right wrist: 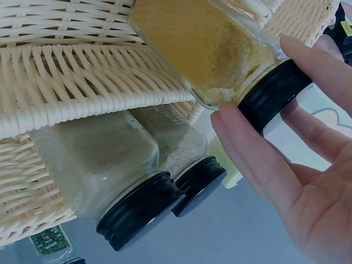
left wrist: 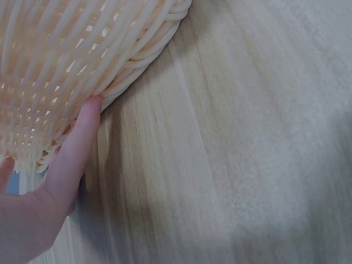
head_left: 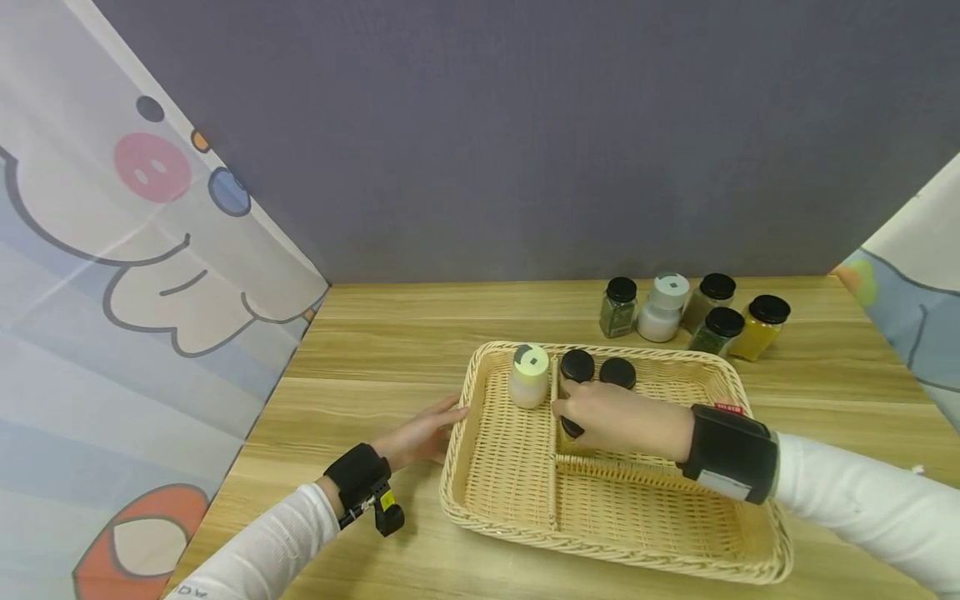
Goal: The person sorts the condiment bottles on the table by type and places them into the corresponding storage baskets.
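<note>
My right hand [head_left: 615,415] holds a glass jar of yellow-brown powder [right wrist: 192,47] by its black lid [right wrist: 275,93], thumb and fingers around the lid. In the right wrist view this jar overlaps the wicker divider [right wrist: 82,88]. Two black-lidded jars of greyish seasoning [right wrist: 104,159] stand close by in the back right compartment of the wicker basket [head_left: 517,492]. A pale-capped jar with white contents [head_left: 528,383] is in the left compartment. My left hand [head_left: 423,433] touches the basket's left side, an extended finger [left wrist: 85,129] against the woven wall near the rim.
Behind the basket at the right stand several jars: a green-filled one [head_left: 618,308], a white-capped one [head_left: 663,308], a yellow one [head_left: 757,329] and other black-lidded ones. A grey panel [head_left: 525,150] borders the back of the wooden table [head_left: 375,333].
</note>
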{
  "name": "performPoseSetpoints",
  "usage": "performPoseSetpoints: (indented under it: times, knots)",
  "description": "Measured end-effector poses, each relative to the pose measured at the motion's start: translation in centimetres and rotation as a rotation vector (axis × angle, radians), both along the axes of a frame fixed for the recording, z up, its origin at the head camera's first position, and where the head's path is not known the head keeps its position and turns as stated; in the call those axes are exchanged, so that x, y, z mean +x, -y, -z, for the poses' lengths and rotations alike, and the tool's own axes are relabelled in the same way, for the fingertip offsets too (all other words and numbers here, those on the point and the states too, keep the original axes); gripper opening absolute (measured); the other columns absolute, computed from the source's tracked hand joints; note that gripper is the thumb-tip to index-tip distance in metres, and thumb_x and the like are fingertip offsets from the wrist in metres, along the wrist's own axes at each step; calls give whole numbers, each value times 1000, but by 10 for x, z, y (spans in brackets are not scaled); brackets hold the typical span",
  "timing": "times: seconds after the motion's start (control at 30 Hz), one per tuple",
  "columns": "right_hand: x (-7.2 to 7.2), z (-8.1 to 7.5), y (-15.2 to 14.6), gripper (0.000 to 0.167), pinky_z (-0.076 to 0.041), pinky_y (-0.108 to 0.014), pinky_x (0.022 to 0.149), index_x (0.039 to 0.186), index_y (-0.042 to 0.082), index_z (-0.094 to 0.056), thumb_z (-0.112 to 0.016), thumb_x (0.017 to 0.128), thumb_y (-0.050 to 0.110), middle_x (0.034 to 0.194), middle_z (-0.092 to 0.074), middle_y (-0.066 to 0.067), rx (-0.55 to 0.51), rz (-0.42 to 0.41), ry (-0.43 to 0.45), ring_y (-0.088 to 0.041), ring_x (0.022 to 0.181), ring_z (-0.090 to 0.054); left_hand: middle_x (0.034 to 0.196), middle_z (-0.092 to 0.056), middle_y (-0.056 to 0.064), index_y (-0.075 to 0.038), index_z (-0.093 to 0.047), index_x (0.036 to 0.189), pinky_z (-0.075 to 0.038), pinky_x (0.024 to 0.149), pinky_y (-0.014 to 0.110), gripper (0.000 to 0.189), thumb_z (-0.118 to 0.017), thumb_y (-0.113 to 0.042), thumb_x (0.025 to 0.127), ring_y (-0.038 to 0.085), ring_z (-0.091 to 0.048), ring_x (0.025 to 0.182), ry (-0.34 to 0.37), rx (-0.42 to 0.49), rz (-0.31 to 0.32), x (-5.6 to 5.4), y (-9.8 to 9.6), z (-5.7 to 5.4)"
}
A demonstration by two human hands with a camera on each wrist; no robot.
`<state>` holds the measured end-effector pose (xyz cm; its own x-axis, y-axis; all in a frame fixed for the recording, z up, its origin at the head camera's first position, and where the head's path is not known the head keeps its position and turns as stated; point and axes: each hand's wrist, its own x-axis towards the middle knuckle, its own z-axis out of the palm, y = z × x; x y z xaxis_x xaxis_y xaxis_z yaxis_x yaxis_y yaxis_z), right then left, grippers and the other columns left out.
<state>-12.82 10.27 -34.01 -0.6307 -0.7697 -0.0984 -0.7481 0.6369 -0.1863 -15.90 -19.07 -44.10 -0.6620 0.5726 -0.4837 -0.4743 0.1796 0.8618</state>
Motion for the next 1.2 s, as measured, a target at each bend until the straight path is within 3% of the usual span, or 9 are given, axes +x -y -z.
performPoseSetpoints:
  times: [0.7,1.2]
  knots:
    - [2,2,0,35,-48,-27,55,97,5,-60,-75,70,23,96,-55,-16,6,15,-2,-22,69,-58,138,-30,20,-21,-11,143,-42,81,57,58,-39,-36,94,38,-36,120,-7,4,2,1,1,3]
    - [1,-4,-8,46,-49,-28,58,109,5,-57,-71,73,30,100,-55,-14,6,44,28,-21,76,-58,137,-32,19,-21,-11,143,-42,80,57,59,-39,-38,94,38,-38,119,-21,8,15,0,1,3]
